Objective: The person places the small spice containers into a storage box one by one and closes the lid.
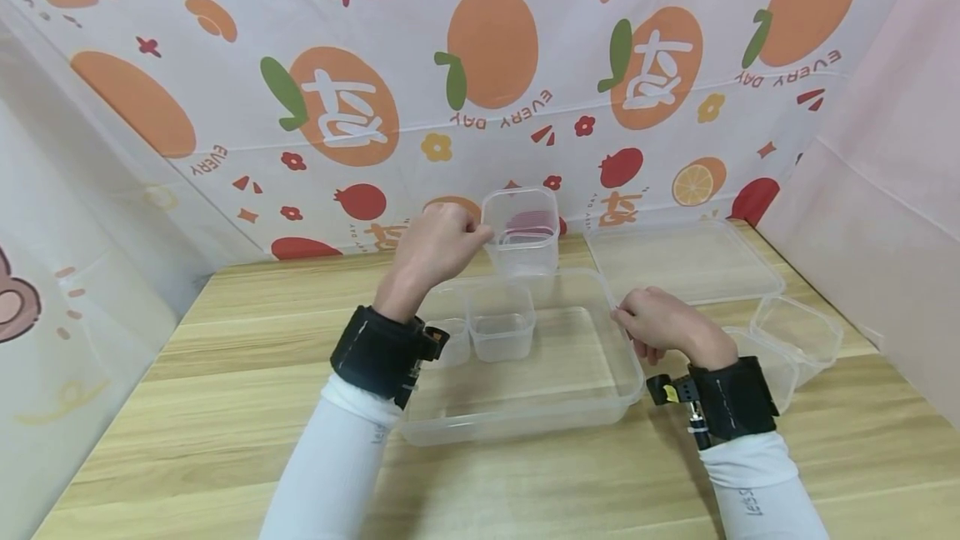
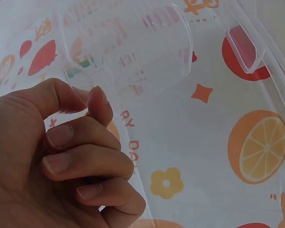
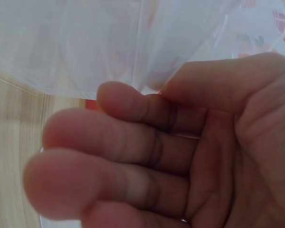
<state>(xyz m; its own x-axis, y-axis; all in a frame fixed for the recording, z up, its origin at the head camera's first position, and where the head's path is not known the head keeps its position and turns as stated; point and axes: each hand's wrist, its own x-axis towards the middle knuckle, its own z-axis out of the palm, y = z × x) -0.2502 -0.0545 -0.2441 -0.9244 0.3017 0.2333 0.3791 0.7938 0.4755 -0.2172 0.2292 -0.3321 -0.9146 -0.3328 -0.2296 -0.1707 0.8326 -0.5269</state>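
My left hand (image 1: 438,244) pinches the rim of a small clear plastic container (image 1: 528,252) between thumb and index finger. In the left wrist view, that container (image 2: 156,57) shows beyond the thumb, and the other fingers curl loosely. It is at the far side of a large clear storage box (image 1: 517,425). Two more small containers (image 1: 501,336) sit side by side in the box's back left part. My right hand (image 1: 671,325) grips the box's right rim. In the right wrist view, the thumb and index finger pinch the clear wall (image 3: 104,47).
A large clear rectangular lid (image 1: 682,265) lies at the back right of the wooden table (image 1: 247,357). Small clear containers (image 1: 802,332) stand right of the box, partly behind my right wrist. A fruit-print cloth (image 1: 491,48) hangs along the table's back edge.
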